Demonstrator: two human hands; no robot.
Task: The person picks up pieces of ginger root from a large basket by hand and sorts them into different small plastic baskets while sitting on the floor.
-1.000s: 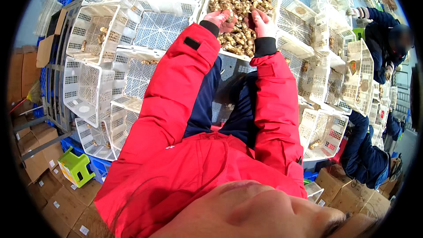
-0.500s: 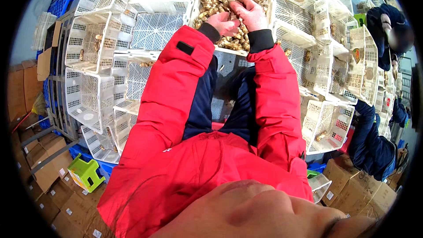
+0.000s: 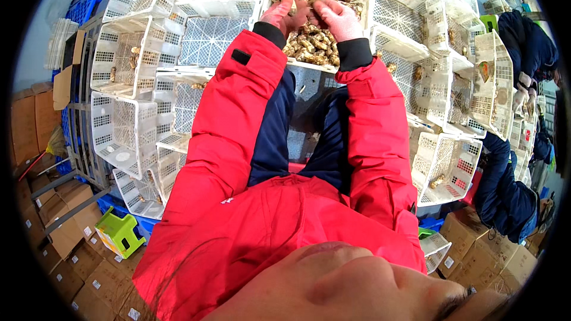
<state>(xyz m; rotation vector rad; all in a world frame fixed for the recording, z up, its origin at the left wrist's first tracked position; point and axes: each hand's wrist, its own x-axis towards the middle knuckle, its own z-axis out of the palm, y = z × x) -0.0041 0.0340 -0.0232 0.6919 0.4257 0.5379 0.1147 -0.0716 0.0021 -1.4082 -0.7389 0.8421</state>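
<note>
A bright red jacket (image 3: 273,226) with 2 puffy, creased sleeves (image 3: 229,119), each ending in a snug black cuff (image 3: 355,53); near the left wrist sits 1 dark rectangular patch (image 3: 241,56), on the right sleeve a red tab (image 3: 360,77), on the chest a small white mark (image 3: 227,200); below, dark navy trousers (image 3: 273,134)
</note>
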